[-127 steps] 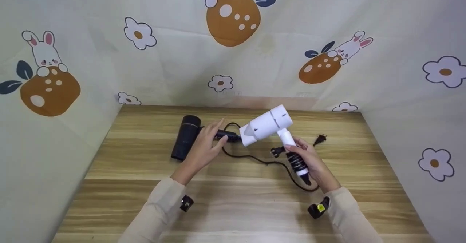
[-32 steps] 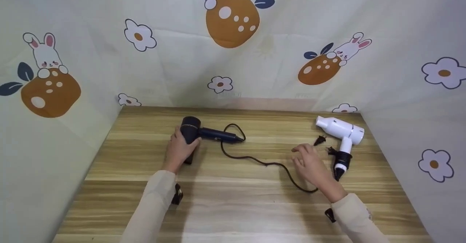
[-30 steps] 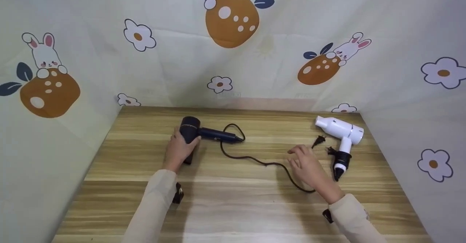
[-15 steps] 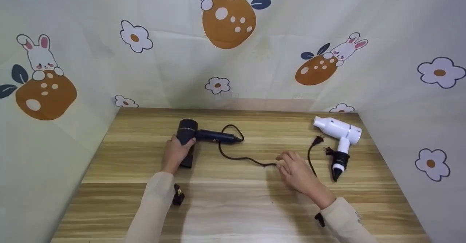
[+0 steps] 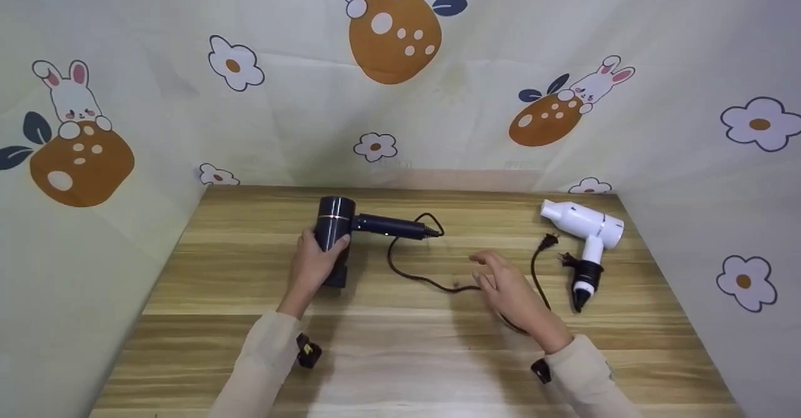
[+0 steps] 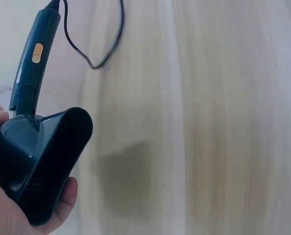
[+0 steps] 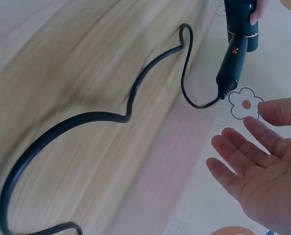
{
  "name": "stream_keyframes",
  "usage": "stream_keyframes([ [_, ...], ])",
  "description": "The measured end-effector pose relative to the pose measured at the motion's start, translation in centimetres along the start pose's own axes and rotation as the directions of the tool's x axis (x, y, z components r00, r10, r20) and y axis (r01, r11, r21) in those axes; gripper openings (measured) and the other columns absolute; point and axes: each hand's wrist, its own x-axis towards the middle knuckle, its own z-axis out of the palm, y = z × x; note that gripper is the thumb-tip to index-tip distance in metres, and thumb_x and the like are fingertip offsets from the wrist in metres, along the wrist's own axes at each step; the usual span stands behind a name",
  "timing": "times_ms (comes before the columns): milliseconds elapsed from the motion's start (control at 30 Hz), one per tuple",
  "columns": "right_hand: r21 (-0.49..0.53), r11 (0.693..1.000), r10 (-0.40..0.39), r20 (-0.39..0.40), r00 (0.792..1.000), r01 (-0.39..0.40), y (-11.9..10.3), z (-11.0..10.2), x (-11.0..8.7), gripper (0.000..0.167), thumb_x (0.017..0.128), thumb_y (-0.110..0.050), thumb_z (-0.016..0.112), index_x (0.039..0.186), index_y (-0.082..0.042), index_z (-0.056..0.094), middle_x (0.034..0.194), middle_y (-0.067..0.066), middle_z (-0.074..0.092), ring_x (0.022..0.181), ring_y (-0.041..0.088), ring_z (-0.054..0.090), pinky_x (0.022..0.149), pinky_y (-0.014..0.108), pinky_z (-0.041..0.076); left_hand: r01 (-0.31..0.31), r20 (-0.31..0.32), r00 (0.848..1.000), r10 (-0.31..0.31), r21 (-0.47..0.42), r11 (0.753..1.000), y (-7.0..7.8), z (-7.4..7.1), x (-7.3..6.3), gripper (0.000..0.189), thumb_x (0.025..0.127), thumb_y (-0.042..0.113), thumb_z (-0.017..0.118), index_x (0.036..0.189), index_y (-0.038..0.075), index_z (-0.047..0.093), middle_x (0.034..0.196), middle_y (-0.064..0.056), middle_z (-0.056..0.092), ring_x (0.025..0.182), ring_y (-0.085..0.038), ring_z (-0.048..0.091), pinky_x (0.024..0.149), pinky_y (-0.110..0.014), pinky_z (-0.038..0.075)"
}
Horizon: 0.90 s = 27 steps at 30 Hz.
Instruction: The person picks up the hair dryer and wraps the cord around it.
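Observation:
My left hand (image 5: 310,261) grips the barrel of a dark hair dryer (image 5: 335,224), whose handle points right. In the left wrist view the dryer's flat nozzle (image 6: 57,166) faces the camera, with fingers wrapped about the barrel and the dryer's shadow on the wood beside it. A black cord (image 5: 432,283) runs from the handle's end toward my right hand (image 5: 510,293). That hand hovers over the cord with loosely bent fingers and holds nothing; in the right wrist view its palm (image 7: 278,181) and spread fingers show, apart from the cord.
A white hair dryer (image 5: 582,221) lies at the back right, its black cord (image 5: 587,273) wound round the handle. The dark dryer's plug (image 5: 548,241) lies left of it. Patterned cloth (image 5: 300,111) rises behind the wooden table (image 5: 400,355).
Earlier my right hand held the white dryer; it now lies at the right and that hand has moved left over the cord. My left hand took the dark dryer and has lifted it slightly.

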Motion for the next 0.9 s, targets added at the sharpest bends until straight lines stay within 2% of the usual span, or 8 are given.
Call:
stream_keyframes([
  [133,0.070,0.998,-0.002,-0.032,0.999,0.004,-0.6,-0.3,0.5,0.041,0.096,-0.015,0.050,0.136,-0.010,0.043,0.136,0.011,0.049,0.118,0.030,0.053,0.095,0.045,0.046,-0.034,0.007,0.999,0.034,-0.078,0.996,1.5,0.3,-1.4,0.082,0.080,0.049,0.066,0.138,0.004,0.029,0.121,-0.017,0.050,0.101,-0.030,0.055,0.084,-0.042,0.047],
  [233,0.135,0.990,-0.034,-0.120,0.992,0.050,-0.9,-0.7,1.0,0.045,0.096,-0.011,0.049,0.140,-0.010,0.040,0.141,0.012,0.045,0.123,0.032,0.048,0.099,0.047,0.042,-0.058,0.018,0.998,0.061,-0.121,0.991,2.6,0.4,-2.3,0.081,0.078,0.048,0.068,0.136,0.006,0.031,0.121,-0.017,0.052,0.101,-0.030,0.056,0.085,-0.042,0.048],
  [300,0.172,0.979,-0.073,-0.202,0.977,0.109,-1.0,-1.0,1.5,0.043,0.095,-0.007,0.050,0.137,-0.009,0.043,0.139,0.012,0.047,0.123,0.032,0.048,0.099,0.046,0.043,-0.073,0.044,0.996,0.083,-0.190,0.979,3.3,0.6,-2.9,0.079,0.079,0.043,0.070,0.135,0.005,0.030,0.122,-0.018,0.050,0.102,-0.031,0.056,0.086,-0.043,0.049],
  [467,0.219,0.947,-0.143,-0.363,0.921,0.234,-0.7,-1.4,2.5,0.029,0.092,-0.003,0.052,0.121,-0.004,0.059,0.126,0.012,0.059,0.117,0.027,0.055,0.097,0.029,0.045,-0.048,0.130,0.986,0.106,-0.385,0.922,4.7,0.8,-4.0,0.073,0.079,0.030,0.071,0.131,0.003,0.028,0.122,-0.020,0.045,0.100,-0.034,0.058,0.085,-0.043,0.052],
  [567,0.289,0.929,-0.103,-0.396,0.912,0.230,-0.4,-1.5,2.9,0.025,0.092,-0.003,0.051,0.115,0.000,0.061,0.120,0.016,0.062,0.113,0.022,0.058,0.095,0.016,0.044,0.006,0.169,0.983,0.078,-0.446,0.895,5.3,0.8,-4.5,0.071,0.078,0.028,0.071,0.130,0.005,0.028,0.121,-0.019,0.044,0.099,-0.032,0.058,0.084,-0.041,0.053],
  [633,0.350,0.915,-0.045,-0.406,0.913,0.200,-0.3,-1.4,3.1,0.024,0.093,-0.003,0.050,0.114,0.003,0.060,0.116,0.019,0.064,0.110,0.015,0.059,0.093,0.012,0.043,0.044,0.192,0.979,0.061,-0.501,0.864,5.7,0.9,-4.8,0.071,0.077,0.025,0.071,0.130,0.005,0.026,0.121,-0.020,0.044,0.098,-0.031,0.058,0.083,-0.042,0.053],
  [733,0.477,0.868,0.057,-0.373,0.926,0.139,-0.4,-1.0,3.4,0.024,0.096,-0.007,0.046,0.111,0.008,0.058,0.110,0.022,0.064,0.103,0.010,0.061,0.092,0.016,0.046,0.091,0.210,0.977,0.043,-0.591,0.801,6.3,1.0,-4.9,0.073,0.076,0.019,0.070,0.130,0.008,0.024,0.122,-0.019,0.044,0.095,-0.027,0.059,0.081,-0.041,0.054],
  [900,0.712,0.701,0.179,-0.233,0.956,0.043,-1.1,0.2,4.3,0.034,0.101,-0.019,0.037,0.113,0.010,0.051,0.091,0.021,0.063,0.084,0.023,0.066,0.084,0.035,0.054,0.131,0.224,0.974,0.046,-0.710,0.692,6.9,1.3,-5.0,0.069,0.075,0.013,0.070,0.132,0.011,0.030,0.111,-0.013,0.052,0.082,-0.022,0.062,0.072,-0.039,0.055],
])
